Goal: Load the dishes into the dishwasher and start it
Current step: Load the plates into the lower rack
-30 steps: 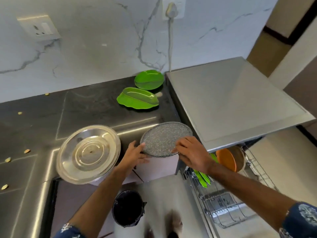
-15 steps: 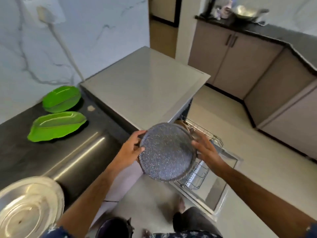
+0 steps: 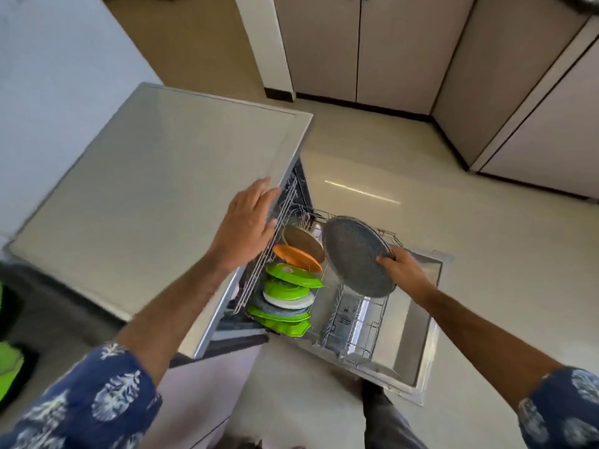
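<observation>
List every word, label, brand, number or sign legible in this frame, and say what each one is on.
None can be read.
A label with dark print sits on the inner face of the open dishwasher door, seen through the lower rack: too small and blurred to read.
The grey speckled plate held by the right hand, the racked plates and the dishwasher top near the left hand show no text.

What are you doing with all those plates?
A person is loading the dishwasher. The right hand grips a speckled grey plate by its edge and holds it above the pulled-out lower rack. The left hand is open, up by the dishwasher's top edge. Green, orange, white and brown dishes already stand in a row in the rack.
</observation>
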Tool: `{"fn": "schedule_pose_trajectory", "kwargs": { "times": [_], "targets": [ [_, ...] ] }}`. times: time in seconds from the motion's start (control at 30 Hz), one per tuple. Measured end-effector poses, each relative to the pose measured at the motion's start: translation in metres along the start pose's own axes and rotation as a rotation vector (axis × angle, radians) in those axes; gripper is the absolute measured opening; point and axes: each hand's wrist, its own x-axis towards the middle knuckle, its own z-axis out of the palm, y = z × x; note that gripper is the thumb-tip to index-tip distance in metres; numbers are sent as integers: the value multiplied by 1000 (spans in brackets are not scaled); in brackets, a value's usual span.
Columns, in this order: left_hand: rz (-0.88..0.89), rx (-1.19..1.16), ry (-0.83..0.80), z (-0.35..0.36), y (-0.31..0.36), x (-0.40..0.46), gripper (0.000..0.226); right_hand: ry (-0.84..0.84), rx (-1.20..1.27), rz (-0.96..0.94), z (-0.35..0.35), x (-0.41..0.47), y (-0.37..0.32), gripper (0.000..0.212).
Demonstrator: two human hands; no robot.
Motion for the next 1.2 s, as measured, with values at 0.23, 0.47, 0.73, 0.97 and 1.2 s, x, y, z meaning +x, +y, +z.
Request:
{"fn": "schedule_pose_trajectory", "kwargs": {
  "times": [0.23,0.47,0.73,0.97,1.2],
  "targets": [
    [15,155,-253,56,-42,92,79,-64,-292,-129,21,181,3,36],
    [-6,-14,-226,65,-56,114,76,-163,-354,-245,95,312,25,39],
    [-41,-97,-205,64,-57,115,63,-259,-415,-289,176,373,36,37],
    [-59,-80,-220,64,-56,118,65,-127,-492,-328,175,377,32,32],
    [-60,-87,-218,65,-54,118,65,-256,-527,-369,183,386,58,32]
  ]
}}
